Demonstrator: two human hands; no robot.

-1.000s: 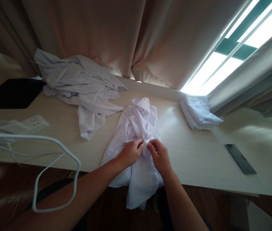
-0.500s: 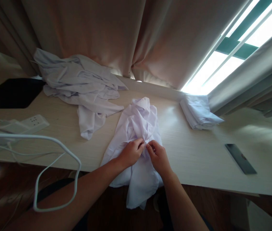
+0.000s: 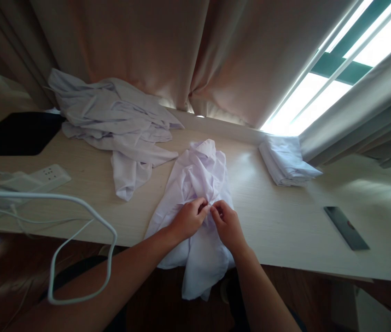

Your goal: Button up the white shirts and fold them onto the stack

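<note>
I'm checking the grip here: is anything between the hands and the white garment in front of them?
Nothing visible. The left hand and right hand both pinch the white garment directly at its middle, fingertips nearly meeting. The crumpled pile and the folded stack lie apart from it.

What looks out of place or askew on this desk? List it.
The white garment pinched by the left hand and right hand is crumpled and hangs over the desk edge. A second pile of white clothes lies rumpled, unlike the folded stack. A white cable loops off the edge.
</note>
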